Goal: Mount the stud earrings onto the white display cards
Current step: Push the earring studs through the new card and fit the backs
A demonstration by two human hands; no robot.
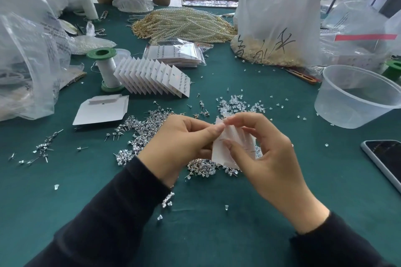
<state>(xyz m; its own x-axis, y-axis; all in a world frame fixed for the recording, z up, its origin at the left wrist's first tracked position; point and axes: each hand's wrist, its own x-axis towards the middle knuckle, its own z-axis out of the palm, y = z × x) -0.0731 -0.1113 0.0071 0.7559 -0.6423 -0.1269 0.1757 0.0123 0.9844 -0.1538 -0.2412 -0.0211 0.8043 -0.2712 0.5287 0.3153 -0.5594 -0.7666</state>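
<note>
Left hand (184, 143) and right hand (267, 153) pinch card (238, 149) above earrings (138, 127), tub (355, 97) nearby.

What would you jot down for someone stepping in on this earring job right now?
Left grip and right grip both pinch one white card above the green table.
Loose studs lie heaped under and left of both grips; clear backs just beyond.
Done: a row of cards stands behind, the front one studded.
Left: finish this card, then the flat blank cards at left; many studs remain.
</note>
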